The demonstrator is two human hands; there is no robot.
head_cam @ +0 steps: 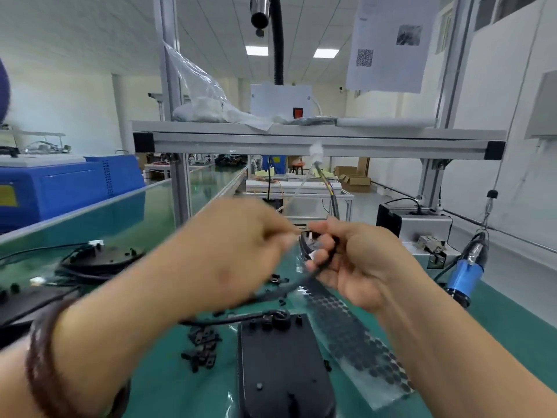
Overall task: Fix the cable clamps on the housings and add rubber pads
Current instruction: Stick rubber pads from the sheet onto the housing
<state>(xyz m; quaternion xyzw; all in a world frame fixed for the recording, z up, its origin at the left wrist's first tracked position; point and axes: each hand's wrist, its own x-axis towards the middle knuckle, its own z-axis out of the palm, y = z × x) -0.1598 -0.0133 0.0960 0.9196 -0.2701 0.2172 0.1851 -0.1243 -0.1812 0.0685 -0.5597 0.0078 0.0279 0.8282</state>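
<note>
Right hand [361, 263] grips one cable [297, 284]; left hand [235, 251] blurred; one housing [283, 366] below.

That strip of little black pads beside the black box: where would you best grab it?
Probably pinch the pad sheet by its clear near end, coming from the right: it lies flat, the housing crowds its left edge, and that margin seems bare of pads.

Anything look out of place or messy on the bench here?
Mildly: small black clamps lie scattered loose on the green mat left of the housing, and the pad sheet lies at a slant beside it. Nothing looks damaged.
</note>
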